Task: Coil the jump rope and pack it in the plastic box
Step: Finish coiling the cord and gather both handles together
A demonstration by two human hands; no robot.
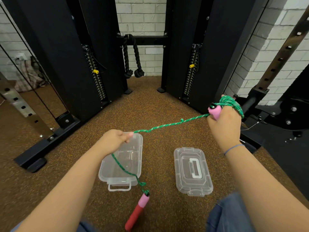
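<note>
The green jump rope stretches taut between my two hands. My right hand grips one pink handle, and several turns of rope are wound around that hand. My left hand pinches the rope above the open clear plastic box. From it the rope hangs down to the other handle, pink and red, which lies near the box's front corner. The box's clear lid lies flat on the floor to the right of the box.
A brown speckled rubber floor lies under everything. Black cable-machine towers stand ahead on both sides, with a black rope attachment hanging between them. A rack base sits close behind my right hand. My knees in jeans are at the bottom.
</note>
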